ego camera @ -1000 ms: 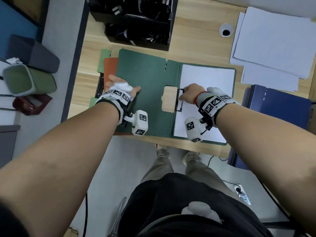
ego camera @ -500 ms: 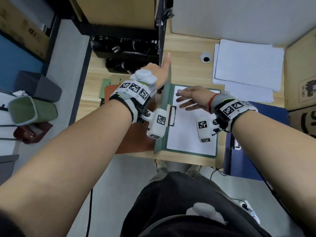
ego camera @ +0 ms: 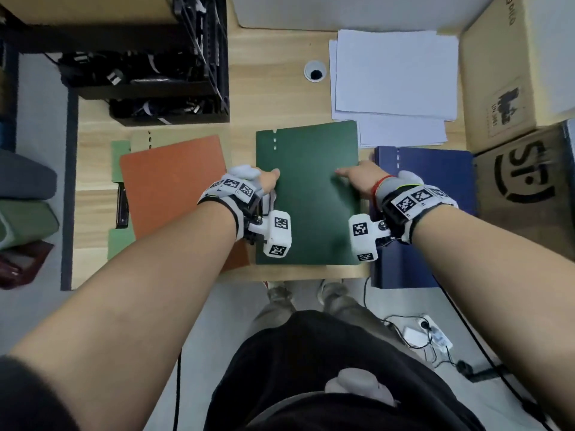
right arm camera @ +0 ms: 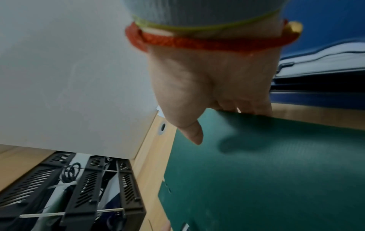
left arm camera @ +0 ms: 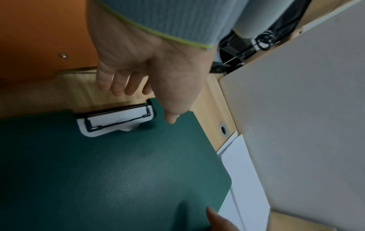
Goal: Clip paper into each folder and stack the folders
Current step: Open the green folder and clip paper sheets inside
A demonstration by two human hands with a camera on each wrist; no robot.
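I see the wooden counter (ego camera: pixel 270 98) carrying everything, with the closed dark green folder (ego camera: pixel 311 197) lying flat near its front edge as my landmark. Beyond the green folder to the right sits a loose stack of white paper (ego camera: pixel 395 76). The orange folder (ego camera: pixel 174 188) lies just left of the green folder, the blue folder (ego camera: pixel 435 169) just right. My left hand (ego camera: pixel 267 181) rests its thumb on the green folder's left edge, fingers loosely open off the side. My right hand (ego camera: pixel 357 178) grips the right edge, thumb on top, fingers curled under. A black clip (left arm camera: pixel 118 118) shows at the green folder's left edge.
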